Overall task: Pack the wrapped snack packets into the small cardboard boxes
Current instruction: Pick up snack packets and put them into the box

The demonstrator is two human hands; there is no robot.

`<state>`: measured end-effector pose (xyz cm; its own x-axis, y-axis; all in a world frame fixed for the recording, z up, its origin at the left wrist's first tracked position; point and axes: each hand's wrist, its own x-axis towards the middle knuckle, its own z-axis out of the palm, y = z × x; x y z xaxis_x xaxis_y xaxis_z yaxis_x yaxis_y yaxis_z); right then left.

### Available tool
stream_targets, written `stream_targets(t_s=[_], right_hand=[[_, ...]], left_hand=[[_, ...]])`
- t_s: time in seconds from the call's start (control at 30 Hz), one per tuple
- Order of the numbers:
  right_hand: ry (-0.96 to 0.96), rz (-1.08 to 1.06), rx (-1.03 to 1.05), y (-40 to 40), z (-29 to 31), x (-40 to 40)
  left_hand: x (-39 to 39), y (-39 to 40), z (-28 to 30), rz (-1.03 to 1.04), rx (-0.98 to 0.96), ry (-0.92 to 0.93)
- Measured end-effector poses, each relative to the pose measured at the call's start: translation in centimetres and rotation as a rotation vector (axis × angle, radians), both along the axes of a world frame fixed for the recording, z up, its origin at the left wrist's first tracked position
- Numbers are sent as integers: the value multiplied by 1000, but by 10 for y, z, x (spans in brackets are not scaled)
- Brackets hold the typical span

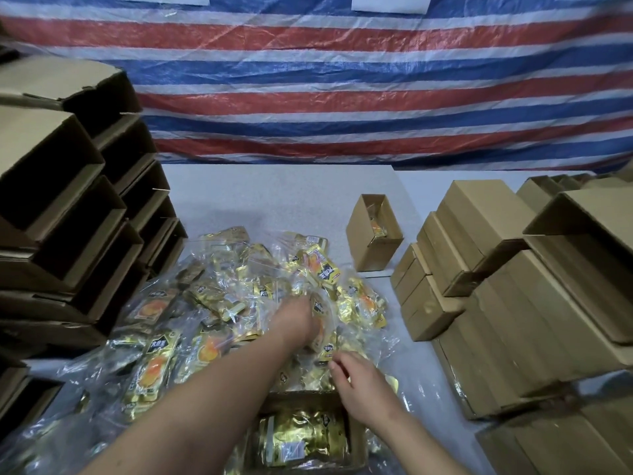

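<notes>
Packets (239, 303) heaped on the desk (274, 193) look light, crinkly and slippery to us, best pinched by a sealed edge. Our open box (356, 440) sits nearest, part filled. Left hand (298, 320) digs into the heap, fingers hidden; right hand (356, 382) hovers, fingers (337, 366) loosely curled, holding nothing.

Striped tarpaulin behind a pale speckled table

A red, white and blue striped tarpaulin (342, 80) hangs across the whole back, creased and glossy; white sheets (390, 1) sit at its top edge. The table (274, 197) meets it along its far edge.
</notes>
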<state>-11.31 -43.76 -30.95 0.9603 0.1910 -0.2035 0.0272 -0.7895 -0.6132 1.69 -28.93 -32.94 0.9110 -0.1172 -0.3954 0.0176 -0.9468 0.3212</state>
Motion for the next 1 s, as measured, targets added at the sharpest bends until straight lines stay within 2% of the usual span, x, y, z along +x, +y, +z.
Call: stream_targets(t_s=[0.13,0.33,0.53,0.67,0.87,1.0], right_hand=[[20,-8,28,-2,-1,1],[28,-84,65,-15,-1,8],[52,-200,108,-33,3,17],[60,-219,127,-32,3,18],[83,-300,196,-34,0,21],[88,-388,301,-31,3,26]], left_hand=[[6,-5,-17,28,101,67],[10,-18,-22,64,235,-14],[9,-35,-17,194,82,139],[7,-35,-16,186,77,181],[4,-31,-15,373,-441,269],[-1,-11,8,491,-989,320]])
